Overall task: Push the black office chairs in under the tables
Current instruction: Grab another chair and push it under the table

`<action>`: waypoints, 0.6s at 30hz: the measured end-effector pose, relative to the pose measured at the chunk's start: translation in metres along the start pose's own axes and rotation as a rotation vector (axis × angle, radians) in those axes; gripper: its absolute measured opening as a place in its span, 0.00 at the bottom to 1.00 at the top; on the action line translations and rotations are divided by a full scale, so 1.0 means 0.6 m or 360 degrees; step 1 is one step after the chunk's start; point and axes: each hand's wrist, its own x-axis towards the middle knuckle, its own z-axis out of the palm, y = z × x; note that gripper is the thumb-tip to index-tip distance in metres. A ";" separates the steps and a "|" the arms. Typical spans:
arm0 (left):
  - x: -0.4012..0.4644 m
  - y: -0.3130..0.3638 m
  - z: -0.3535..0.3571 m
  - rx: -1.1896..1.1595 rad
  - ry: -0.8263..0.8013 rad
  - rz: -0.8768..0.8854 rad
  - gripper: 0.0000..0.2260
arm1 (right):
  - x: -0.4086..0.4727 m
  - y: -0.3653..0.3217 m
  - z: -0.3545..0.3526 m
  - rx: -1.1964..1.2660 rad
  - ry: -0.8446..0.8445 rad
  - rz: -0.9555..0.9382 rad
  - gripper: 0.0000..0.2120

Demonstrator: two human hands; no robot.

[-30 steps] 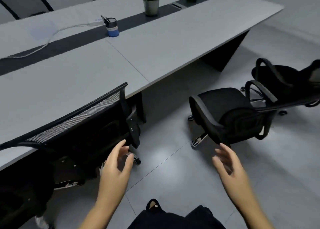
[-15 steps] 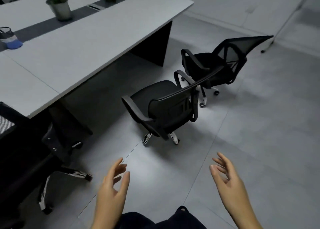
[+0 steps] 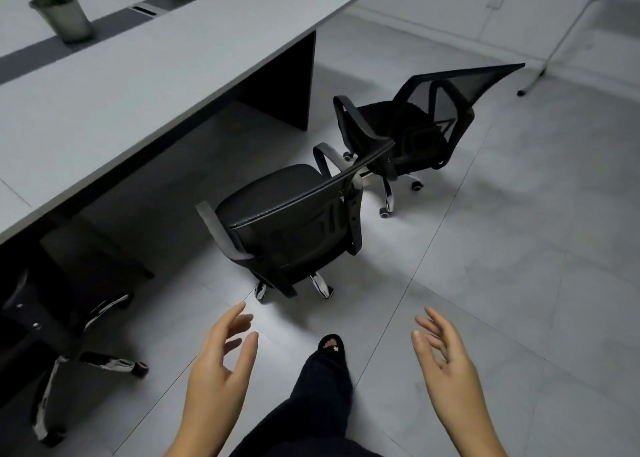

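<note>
Both hands, the left hand (image 3: 216, 370) and the right hand (image 3: 446, 363), hover with fingers loosely spread, holding nothing. Just ahead stands the near chair (image 3: 287, 221) on the floor (image 3: 519, 249), clear of the table (image 3: 138, 76); the far chair (image 3: 415, 124) sits beyond it, also out. A third chair (image 3: 45, 318) is tucked under at the left.

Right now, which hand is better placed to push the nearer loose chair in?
Probably left hand: it hangs open closest to the nearer chair, just behind its base. Right hand, also open, sits off to that chair's side.
</note>
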 end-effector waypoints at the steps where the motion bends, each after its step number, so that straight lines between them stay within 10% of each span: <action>1: 0.015 0.005 0.013 -0.0010 0.0030 -0.0007 0.20 | 0.025 -0.004 -0.004 -0.0013 -0.0013 -0.0016 0.18; 18: 0.252 0.085 0.136 0.0432 0.0389 0.0028 0.15 | 0.443 -0.162 0.000 -0.0191 -0.0605 -0.0426 0.19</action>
